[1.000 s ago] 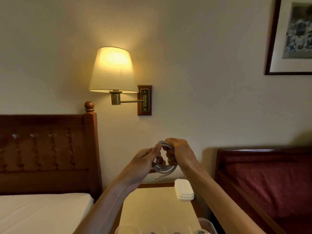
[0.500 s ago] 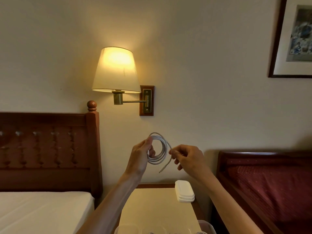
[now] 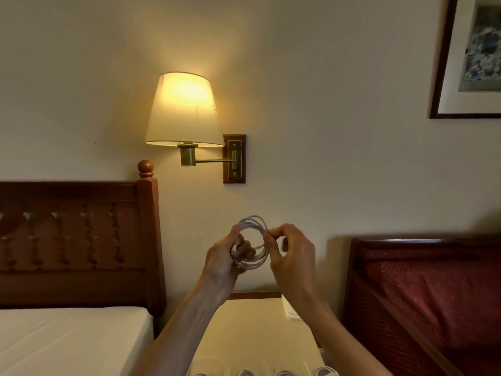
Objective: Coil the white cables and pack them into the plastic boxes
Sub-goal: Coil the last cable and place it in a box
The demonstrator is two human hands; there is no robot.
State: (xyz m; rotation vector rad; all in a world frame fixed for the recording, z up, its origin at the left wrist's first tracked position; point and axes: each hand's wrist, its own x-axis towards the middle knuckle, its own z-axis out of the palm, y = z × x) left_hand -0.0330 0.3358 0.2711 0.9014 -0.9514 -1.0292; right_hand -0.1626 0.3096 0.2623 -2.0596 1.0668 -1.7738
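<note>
A white cable, wound into a round coil of several loops, is held up in front of the wall above the nightstand. My left hand grips the coil's left side, fingers curled round the loops. My right hand pinches the coil's right edge between thumb and fingertips. Clear plastic boxes line the bottom edge of the view; some show coiled white cable inside, and most of each box is cut off.
A cream-topped nightstand stands below my hands with stacked white box lids at its back right. A bed with wooden headboard is on the left, a red-covered bed on the right, a lit wall lamp above.
The loose cable end that hung below the coil is now drawn into it. My right hand moved back in to pinch the coil's right edge; both hands sit slightly lower.
</note>
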